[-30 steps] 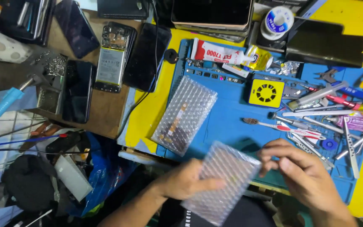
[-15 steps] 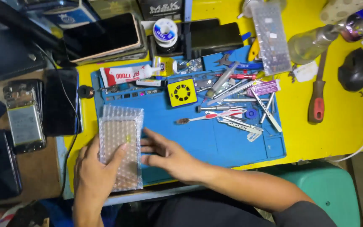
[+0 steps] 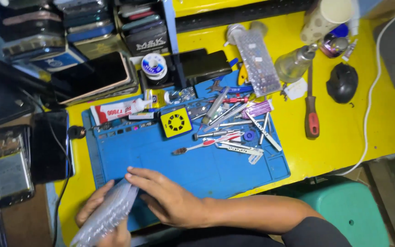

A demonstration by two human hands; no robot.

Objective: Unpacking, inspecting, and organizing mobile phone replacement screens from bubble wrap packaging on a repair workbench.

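Note:
My left hand [image 3: 100, 215] grips a bubble-wrap pouch [image 3: 108, 214] at the near left corner of the blue work mat [image 3: 216, 169], holding it on edge and tilted. My right hand [image 3: 168, 197] lies flat beside the pouch, fingers spread and touching its upper side. On the mat's far half lies a heap of tweezers, screwdrivers and a toothbrush [image 3: 204, 145]. A small yellow square fan [image 3: 176, 122] stands at the mat's far edge.
A yellow tabletop [image 3: 344, 137] carries a red-handled screwdriver [image 3: 312, 121], a black mouse [image 3: 342, 82], a spray bottle [image 3: 293, 64] and a solder spool [image 3: 154, 65]. Phones lie at the left [image 3: 46, 146], one of them opened [image 3: 10, 164]. A green stool [image 3: 348, 215] stands below right.
The view has shifted so the mat sits higher and more central. The pouch went from lying flat under my left hand to tilted on edge, and my right hand has moved onto it.

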